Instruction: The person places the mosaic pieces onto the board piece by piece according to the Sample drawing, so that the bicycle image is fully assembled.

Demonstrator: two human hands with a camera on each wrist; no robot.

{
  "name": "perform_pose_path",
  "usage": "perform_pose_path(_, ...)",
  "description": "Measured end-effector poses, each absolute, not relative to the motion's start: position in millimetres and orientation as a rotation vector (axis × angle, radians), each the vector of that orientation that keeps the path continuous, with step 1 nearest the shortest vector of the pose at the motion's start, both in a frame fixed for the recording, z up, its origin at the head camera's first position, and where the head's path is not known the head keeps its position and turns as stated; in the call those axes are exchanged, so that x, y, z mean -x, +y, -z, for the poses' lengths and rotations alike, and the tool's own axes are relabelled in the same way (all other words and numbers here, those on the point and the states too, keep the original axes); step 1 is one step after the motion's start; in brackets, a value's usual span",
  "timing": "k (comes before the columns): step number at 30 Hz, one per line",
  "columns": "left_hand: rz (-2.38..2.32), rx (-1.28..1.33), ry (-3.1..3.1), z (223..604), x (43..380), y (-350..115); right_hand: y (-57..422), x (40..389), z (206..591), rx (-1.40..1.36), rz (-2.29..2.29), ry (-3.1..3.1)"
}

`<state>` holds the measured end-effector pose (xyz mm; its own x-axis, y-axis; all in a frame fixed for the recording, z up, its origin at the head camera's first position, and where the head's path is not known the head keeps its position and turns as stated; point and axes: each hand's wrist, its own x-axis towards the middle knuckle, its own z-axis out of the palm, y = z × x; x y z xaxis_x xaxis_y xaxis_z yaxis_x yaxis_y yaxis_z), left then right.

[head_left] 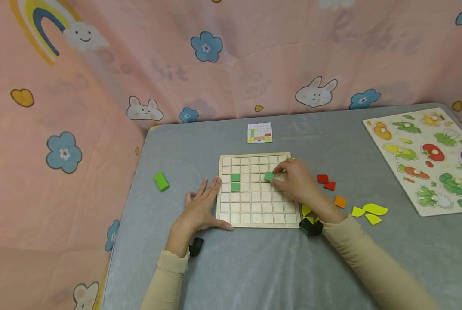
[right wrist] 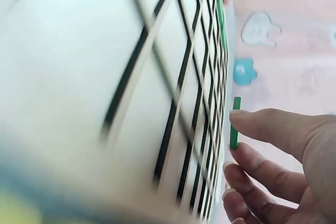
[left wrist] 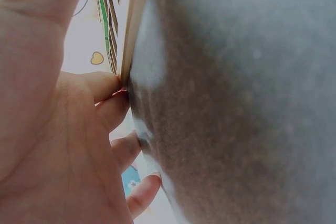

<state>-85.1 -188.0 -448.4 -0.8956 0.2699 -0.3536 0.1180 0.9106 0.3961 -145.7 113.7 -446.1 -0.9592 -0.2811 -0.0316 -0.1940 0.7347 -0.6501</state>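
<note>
My right hand point(head_left: 297, 181) pinches a green square tile point(head_left: 269, 176) between thumb and fingertip above the right part of a wooden grid board point(head_left: 256, 197). Seen edge-on in the right wrist view, the thin tile point(right wrist: 235, 124) stands off the board's raised grid lines. Two more green square tiles, an upper one point(head_left: 235, 177) and a lower one point(head_left: 235, 187), lie in neighbouring cells near the board's left side. With fingers spread, my left hand point(head_left: 198, 210) rests along the left edge, its thumb by the near left corner. Its fingertips touch the board's side point(left wrist: 131, 35) in the left wrist view.
Beyond the board lies a small pattern card point(head_left: 260, 132). A light green block point(head_left: 161, 181) sits at left. Red pieces point(head_left: 322, 178), an orange square point(head_left: 340, 202) and yellow pieces point(head_left: 375, 209) lie at right, near a vegetable puzzle board point(head_left: 417, 196). Pink printed cloth point(head_left: 238, 82) hangs behind.
</note>
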Motion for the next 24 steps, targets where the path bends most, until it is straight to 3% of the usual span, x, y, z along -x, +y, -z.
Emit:
perform_pose_path(13, -0.493, -0.267, 2.665, 448, 86, -187, 42, 129, 447, 0.705, 0.935, 2.777)
perform_pose_path(24, -0.483, -0.259, 2.666, 449, 86, -188, 31, 121, 453, 0.803, 0.887, 2.781)
